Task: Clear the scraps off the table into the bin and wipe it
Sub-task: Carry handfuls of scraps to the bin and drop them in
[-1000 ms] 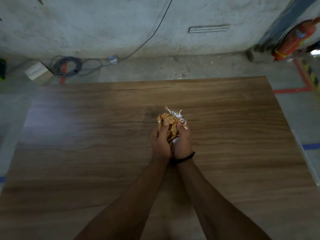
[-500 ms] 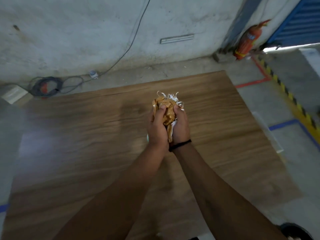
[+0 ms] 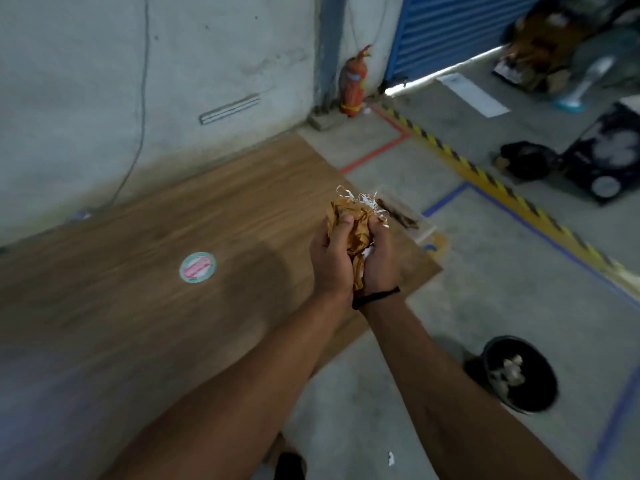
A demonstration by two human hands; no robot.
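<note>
A wad of crumpled brown paper and white paper shreds, the scraps [image 3: 355, 216], is cupped between both my hands above the right end of the wooden table [image 3: 145, 258]. My left hand [image 3: 329, 261] grips the wad from the left, fingers curled over its top. My right hand [image 3: 379, 258], with a black band at the wrist, grips it from the right. A black round bin [image 3: 519, 374] stands on the floor to the lower right, with crumpled scraps inside. A round white and teal sticker-like disc [image 3: 197, 267] lies on the table.
A clear plastic tray [image 3: 403, 216] with dark pieces sits at the table's right edge. A red fire extinguisher [image 3: 353, 86] stands by the wall. A small white scrap [image 3: 391, 458] lies on the floor. Yellow-black floor tape, a fan and dark boxes are further right.
My view has swung right, and both hands have carried the wad toward the table's right end. The bin and the round disc have come into view.
</note>
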